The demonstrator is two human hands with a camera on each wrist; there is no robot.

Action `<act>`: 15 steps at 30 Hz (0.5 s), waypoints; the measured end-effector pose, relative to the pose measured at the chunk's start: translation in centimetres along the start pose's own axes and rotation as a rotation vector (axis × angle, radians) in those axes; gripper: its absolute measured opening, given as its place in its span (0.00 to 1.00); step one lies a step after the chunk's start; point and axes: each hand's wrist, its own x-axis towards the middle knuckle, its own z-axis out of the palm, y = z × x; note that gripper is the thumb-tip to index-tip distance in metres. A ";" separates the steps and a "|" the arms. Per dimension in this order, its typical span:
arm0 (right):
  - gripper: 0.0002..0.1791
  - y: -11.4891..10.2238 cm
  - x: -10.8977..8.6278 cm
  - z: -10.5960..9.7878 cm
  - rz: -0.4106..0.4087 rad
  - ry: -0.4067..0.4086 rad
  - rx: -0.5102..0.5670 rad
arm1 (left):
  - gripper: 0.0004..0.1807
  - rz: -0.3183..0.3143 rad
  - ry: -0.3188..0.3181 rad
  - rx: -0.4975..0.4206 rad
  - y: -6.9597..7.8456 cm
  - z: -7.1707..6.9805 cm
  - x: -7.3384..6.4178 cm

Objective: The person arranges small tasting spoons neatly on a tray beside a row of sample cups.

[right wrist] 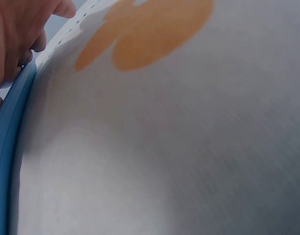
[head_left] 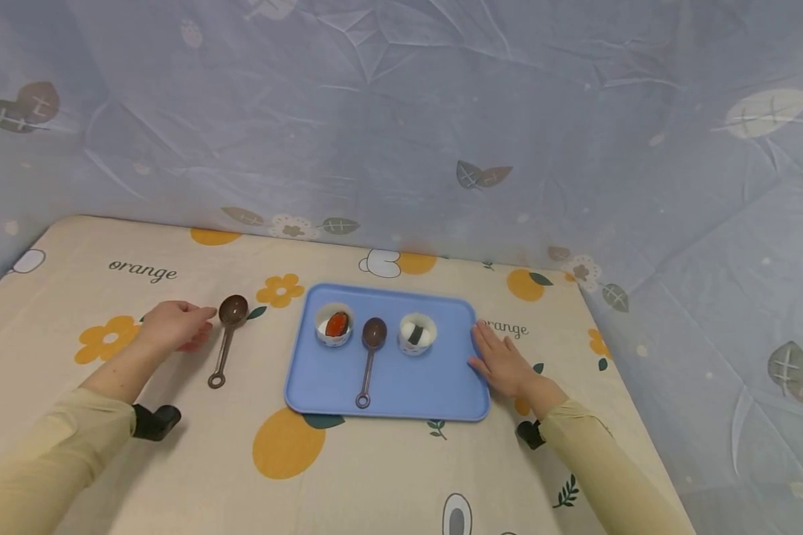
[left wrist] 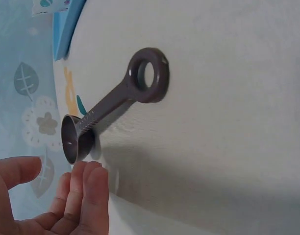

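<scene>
A brown measuring spoon (head_left: 233, 310) lies on the cloth left of the tray, its ring handle toward me. Just left of its bowl is my left hand (head_left: 176, 327); in the left wrist view the thumb stands apart from the loosely bent fingers (left wrist: 96, 191), with nothing between them. My right hand (head_left: 503, 364) rests on the right rim of the blue tray (head_left: 442, 386), fingers extended. On the tray, a second brown measuring spoon (head_left: 374, 334) lies between two small white cups. The left cup (head_left: 328, 338) holds a red-orange sushi piece (head_left: 337, 325), the right cup (head_left: 426, 345) a white piece with a dark band (head_left: 415, 334).
A patterned cloth (head_left: 194, 461) with oranges, flowers and lettering covers the table. Behind it and along the right side hangs a grey-blue leaf-print sheet (head_left: 388, 134). Black wrist mounts (head_left: 155, 422) sit by both sleeves.
</scene>
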 end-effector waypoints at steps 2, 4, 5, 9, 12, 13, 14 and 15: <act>0.35 -0.1 0.0 0.0 0.003 -0.002 0.002 | 0.29 -0.014 -0.036 0.027 0.1 -0.1 -0.2; 0.35 -0.1 -0.1 -0.1 0.003 -0.004 0.000 | 0.29 -0.022 -0.087 0.042 0.4 -0.3 -0.7; 0.35 -0.1 -0.1 -0.1 0.003 -0.005 0.000 | 0.29 -0.031 -0.121 0.044 0.8 -0.3 -1.2; 0.35 0.0 0.0 -0.1 0.004 -0.007 0.006 | 0.29 -0.033 -0.184 0.033 0.9 0.0 -1.4; 0.35 0.0 0.0 -0.1 0.013 -0.012 0.006 | 0.27 -0.042 -0.180 0.031 0.8 0.5 -1.1; 0.35 0.1 0.1 -0.1 0.014 -0.013 0.007 | 0.26 -0.038 -0.178 0.032 0.7 0.6 -1.1; 0.35 0.1 0.1 -0.1 0.015 -0.014 0.007 | 0.25 -0.035 -0.175 0.034 0.7 0.7 -1.1; 0.35 0.1 0.1 -0.1 0.018 -0.018 0.001 | 0.24 -0.029 -0.172 0.033 0.6 0.8 -1.0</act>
